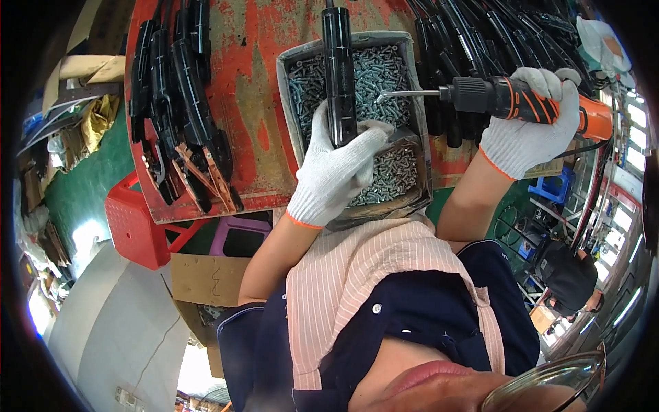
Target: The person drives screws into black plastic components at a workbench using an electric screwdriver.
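Observation:
My left hand point(343, 161), in a white knit glove with an orange cuff, is closed round the lower end of a black tubular handle point(338, 62). The handle stands lengthwise over a box point(281, 89) of screws, its far end toward the table's back. My right hand point(532, 127), gloved alike, grips an orange and black electric screwdriver point(473, 95). Its long bit point(412, 93) points left over the screws, and its tip is a little apart from the handle. Loose screws point(381, 72) fill the box's far part; shorter ones point(388, 175) lie in the near part.
Several black handles with copper-coloured jaws point(199, 172) lie at the left of the worn red table point(254, 137). More black handles point(473, 34) are piled at the back right. A red stool point(137, 226) and a cardboard box point(204, 278) stand below left. A blue stool point(552, 185) is at the right.

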Motion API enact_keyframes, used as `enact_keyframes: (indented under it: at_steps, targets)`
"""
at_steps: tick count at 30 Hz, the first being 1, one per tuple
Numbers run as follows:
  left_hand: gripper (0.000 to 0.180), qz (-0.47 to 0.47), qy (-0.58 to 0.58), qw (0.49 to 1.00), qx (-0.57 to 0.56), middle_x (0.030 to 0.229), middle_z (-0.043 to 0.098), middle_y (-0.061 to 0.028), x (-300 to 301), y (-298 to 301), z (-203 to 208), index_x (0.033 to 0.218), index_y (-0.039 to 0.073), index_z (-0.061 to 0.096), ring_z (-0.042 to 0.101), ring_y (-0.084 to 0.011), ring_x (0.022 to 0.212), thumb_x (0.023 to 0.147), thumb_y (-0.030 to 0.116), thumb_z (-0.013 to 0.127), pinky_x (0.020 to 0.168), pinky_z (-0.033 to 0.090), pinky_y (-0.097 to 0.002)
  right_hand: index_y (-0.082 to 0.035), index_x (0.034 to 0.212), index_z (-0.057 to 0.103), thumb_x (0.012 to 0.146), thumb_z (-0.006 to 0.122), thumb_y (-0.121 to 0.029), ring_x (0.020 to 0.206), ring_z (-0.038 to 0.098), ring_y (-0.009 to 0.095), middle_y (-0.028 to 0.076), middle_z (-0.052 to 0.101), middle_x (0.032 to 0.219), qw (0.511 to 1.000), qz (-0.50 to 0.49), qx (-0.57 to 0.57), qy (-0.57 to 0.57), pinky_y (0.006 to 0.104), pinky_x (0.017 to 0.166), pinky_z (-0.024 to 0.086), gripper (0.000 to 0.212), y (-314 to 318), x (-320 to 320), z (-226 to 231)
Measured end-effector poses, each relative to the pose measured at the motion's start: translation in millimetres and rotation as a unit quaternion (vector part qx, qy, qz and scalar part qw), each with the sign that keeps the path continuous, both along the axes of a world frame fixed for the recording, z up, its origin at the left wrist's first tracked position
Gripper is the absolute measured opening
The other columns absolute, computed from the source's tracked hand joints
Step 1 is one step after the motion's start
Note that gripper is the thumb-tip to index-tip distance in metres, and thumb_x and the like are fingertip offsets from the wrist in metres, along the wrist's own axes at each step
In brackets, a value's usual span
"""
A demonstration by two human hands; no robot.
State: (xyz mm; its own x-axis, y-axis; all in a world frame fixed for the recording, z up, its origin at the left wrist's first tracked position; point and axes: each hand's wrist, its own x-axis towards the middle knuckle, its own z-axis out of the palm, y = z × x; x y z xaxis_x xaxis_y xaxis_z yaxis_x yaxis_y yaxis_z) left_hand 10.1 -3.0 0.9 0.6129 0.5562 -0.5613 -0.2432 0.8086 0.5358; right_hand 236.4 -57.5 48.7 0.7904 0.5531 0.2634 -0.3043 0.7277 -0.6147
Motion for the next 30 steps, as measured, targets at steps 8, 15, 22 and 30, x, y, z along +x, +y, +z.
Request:
enact_keyframes:
  at_steps: [8,15,22,30]
  targets:
    - [0.052,-0.026,-0.019,0.999,0.005,0.086,0.065,-0.0098,-0.9,3.3,-6.7,0.126,0.003,0.037,0.047,-0.0064,0.045,0.086,0.008,0.070,0.033,0.032,-0.0192,-0.005,0.098,0.054,0.092,0.054,-0.007,0.056,0.046,0.010,-0.001,0.046,0.064,0.998,0.033,0.043,0.026,0.0249,0.062,0.048,0.006,11.2,-41.3,1.5]
    - [0.089,-0.043,-0.016,0.999,0.001,0.083,0.060,-0.0086,-1.5,6.4,-6.8,0.145,0.005,0.011,0.048,-0.0080,0.046,0.082,0.008,0.072,0.035,0.034,-0.0210,-0.014,0.110,0.051,0.094,0.052,-0.007,0.060,0.036,0.010,-0.001,0.040,0.068,0.999,0.024,0.012,-0.037,0.0260,0.060,0.039,0.018,3.0,-45.0,-3.9]
    - [0.072,-0.028,0.031,0.999,0.018,0.073,0.056,-0.0051,0.8,-0.1,-3.9,0.138,0.007,0.026,0.048,-0.0082,0.044,0.082,0.010,0.072,0.033,0.033,-0.0206,0.001,0.115,0.046,0.094,0.048,-0.007,0.058,0.036,0.013,0.005,0.040,0.070,0.960,-0.039,-0.002,-0.276,0.0279,0.055,0.037,0.023,3.2,-74.5,12.3]
    - [0.085,-0.046,0.068,0.997,0.017,0.078,0.056,-0.0053,5.0,3.0,-4.3,0.143,0.005,0.017,0.050,-0.0103,0.047,0.079,0.008,0.072,0.037,0.039,-0.0234,0.000,0.106,0.049,0.085,0.055,0.005,0.054,0.041,0.014,0.006,0.044,0.070,0.915,-0.042,-0.116,-0.383,0.0245,0.052,0.039,0.022,7.0,-88.5,32.2]
